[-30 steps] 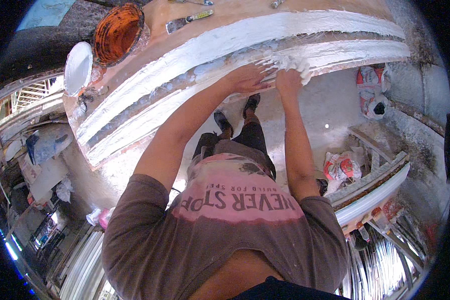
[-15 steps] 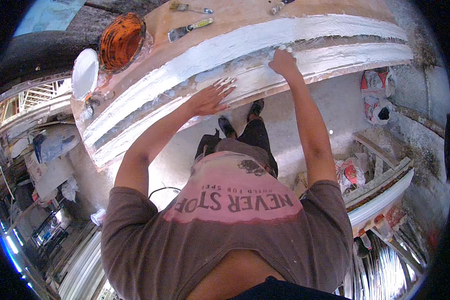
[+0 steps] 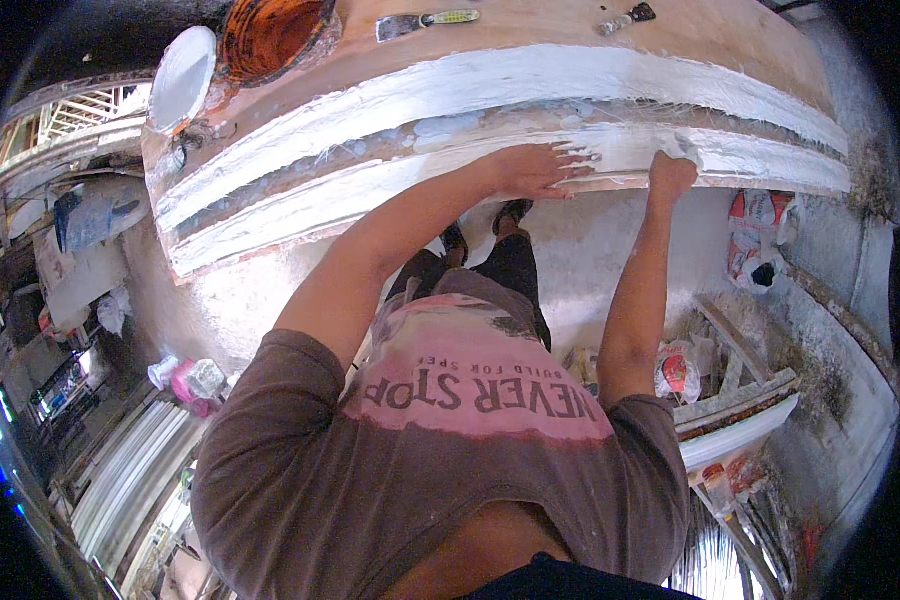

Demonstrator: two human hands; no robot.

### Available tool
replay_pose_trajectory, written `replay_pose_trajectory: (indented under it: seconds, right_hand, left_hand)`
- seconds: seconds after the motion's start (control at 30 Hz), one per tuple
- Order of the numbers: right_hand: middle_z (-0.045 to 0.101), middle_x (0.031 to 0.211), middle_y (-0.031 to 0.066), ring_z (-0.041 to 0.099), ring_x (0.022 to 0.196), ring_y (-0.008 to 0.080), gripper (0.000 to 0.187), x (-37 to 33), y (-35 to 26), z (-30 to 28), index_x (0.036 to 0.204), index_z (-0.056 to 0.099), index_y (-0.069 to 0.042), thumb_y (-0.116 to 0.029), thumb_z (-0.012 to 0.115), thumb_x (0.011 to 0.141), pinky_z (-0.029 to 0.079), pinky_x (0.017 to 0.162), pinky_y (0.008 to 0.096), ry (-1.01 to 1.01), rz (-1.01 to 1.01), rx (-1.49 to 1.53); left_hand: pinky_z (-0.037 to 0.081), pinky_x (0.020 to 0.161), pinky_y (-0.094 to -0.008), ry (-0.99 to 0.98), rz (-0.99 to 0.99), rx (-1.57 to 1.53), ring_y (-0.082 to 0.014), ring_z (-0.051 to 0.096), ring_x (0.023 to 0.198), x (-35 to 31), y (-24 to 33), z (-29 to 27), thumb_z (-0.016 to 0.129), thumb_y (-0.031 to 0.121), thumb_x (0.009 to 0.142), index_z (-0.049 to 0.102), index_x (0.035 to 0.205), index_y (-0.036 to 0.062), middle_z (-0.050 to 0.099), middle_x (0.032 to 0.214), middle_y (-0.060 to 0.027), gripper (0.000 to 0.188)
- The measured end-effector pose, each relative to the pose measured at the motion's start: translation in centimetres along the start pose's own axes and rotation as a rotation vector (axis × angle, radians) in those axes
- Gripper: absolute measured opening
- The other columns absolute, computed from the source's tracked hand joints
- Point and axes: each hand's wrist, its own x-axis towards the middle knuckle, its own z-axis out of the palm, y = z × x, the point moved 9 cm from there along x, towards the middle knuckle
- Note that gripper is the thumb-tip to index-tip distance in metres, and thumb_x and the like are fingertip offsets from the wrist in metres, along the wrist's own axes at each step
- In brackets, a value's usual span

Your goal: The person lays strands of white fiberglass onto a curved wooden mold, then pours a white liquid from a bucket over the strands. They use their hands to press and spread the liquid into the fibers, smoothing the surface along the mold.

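Observation:
A long curved band of wet white plaster (image 3: 410,178) runs along the near edge of a brown work surface. Over that band lies my left hand (image 3: 542,170), its white-smeared fingers spread flat against it. Further right, my right hand (image 3: 673,176) is closed in a fist against the same band; whatever it grips, if anything, is hidden by the fingers. Beyond runs a second white plaster strip (image 3: 390,105) with frayed fibres along its edge. A grey, smeared groove (image 3: 370,145) separates the two strips.
On the surface's far side lie a putty knife (image 3: 425,22) and a brush (image 3: 625,20). An orange, dark-stained bucket (image 3: 275,40) and a white round lid (image 3: 182,80) are at far left. Red-and-white sacks (image 3: 755,240) stand by the right wall; boards (image 3: 735,415) lie lower right.
Both hands have shifted right along the near plaster band. The right hand has come off the groove onto the near band. My view has shifted, putting the far brush on the left out of sight.

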Motion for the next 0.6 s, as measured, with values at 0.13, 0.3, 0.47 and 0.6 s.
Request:
replay_pose_trajectory:
  seconds: [0.13,0.3,0.47,0.6]
  right_hand:
    - [0.064,0.078,0.0271,0.062,0.074,0.0416,0.035,-2.2,-2.8,2.0,0.076,0.065,0.007,-0.028,0.061,0.075,0.048,0.072,0.0505,-0.025,-0.257,-0.126]
    - [0.066,0.092,0.0259,0.064,0.089,0.0425,0.039,-13.8,-12.0,5.6,0.088,0.067,0.004,-0.032,0.055,0.081,0.049,0.083,0.0515,-0.453,-0.230,-0.116]
    - [0.067,0.095,0.0230,0.066,0.090,0.0374,0.043,-26.1,-19.1,5.8,0.094,0.069,0.003,-0.036,0.054,0.082,0.051,0.081,0.0482,-0.593,-0.426,-0.143]
    - [0.065,0.098,0.0262,0.064,0.095,0.0385,0.045,-29.9,-22.7,6.7,0.095,0.068,0.005,-0.034,0.050,0.084,0.049,0.085,0.0482,-0.727,-0.551,-0.124]
  left_hand:
    - [0.025,0.114,-0.0436,-0.058,0.052,0.085,-0.0357,0.028,0.138,-5.5,-0.6,0.6,0.038,0.047,0.098,0.028,0.146,0.0089,0.030,0.149,-0.0167,0.061]
    - [0.027,0.114,-0.0431,-0.206,-0.157,0.005,-0.0338,0.030,0.138,-18.4,-0.5,-2.6,0.041,0.042,0.098,0.029,0.145,0.0099,0.029,0.150,-0.0159,0.059]
    - [0.024,0.115,-0.0432,-0.342,-0.328,0.155,-0.0342,0.027,0.139,-29.2,0.3,-5.0,0.040,0.042,0.098,0.026,0.147,0.0101,0.026,0.151,-0.0169,0.060]
    - [0.022,0.116,-0.0436,-0.308,-0.538,0.179,-0.0360,0.023,0.140,-32.0,-0.8,-6.2,0.041,0.041,0.097,0.024,0.147,0.0074,0.023,0.152,-0.0195,0.062]
